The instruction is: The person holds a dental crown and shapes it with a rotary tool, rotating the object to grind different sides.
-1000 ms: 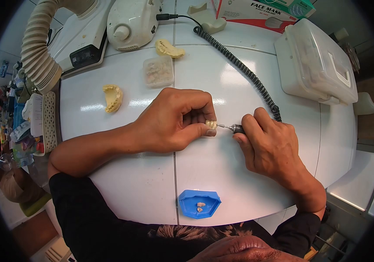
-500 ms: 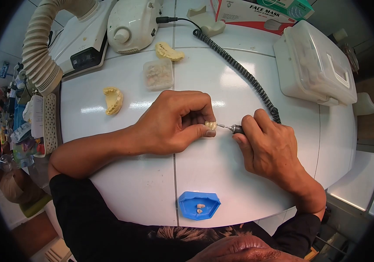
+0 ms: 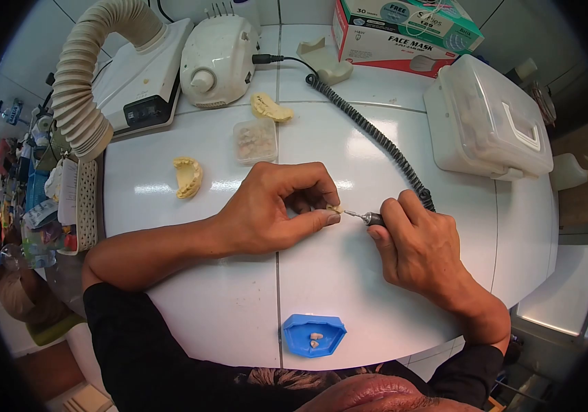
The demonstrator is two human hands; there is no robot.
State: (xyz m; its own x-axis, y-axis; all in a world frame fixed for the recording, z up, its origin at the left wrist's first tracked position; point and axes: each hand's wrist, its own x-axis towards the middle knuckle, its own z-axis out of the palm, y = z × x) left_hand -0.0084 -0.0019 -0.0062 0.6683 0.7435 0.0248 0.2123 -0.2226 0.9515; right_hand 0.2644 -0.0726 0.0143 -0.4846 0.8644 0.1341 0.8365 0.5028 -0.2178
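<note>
My left hand (image 3: 266, 213) pinches a small tooth-coloured dental bridge (image 3: 334, 208) between thumb and fingertips; most of it is covered by the fingers. Facing it, my right hand (image 3: 421, 240) is wrapped round a rotary handpiece (image 3: 375, 219), whose thin metal bur (image 3: 353, 214) points left at the piece. The tip is at or very near the bridge; contact cannot be made out. Closer to my body, a blue tray (image 3: 292, 336) holds a few tooth-coloured pieces (image 3: 316, 339).
A coiled cord (image 3: 381, 126) runs from the white control unit (image 3: 217, 63) to the handpiece. Behind my left hand are two yellowish dental casts, one nearer (image 3: 187, 177) and one farther (image 3: 271, 108), and a clear box (image 3: 255, 142). A ribbed hose (image 3: 78, 75) hangs at left; a white case (image 3: 489, 123) stands right.
The view has tilted, so the table things sit lower in it. The bridge has turned in my left fingers and shows less of itself; the bur still points at it.
</note>
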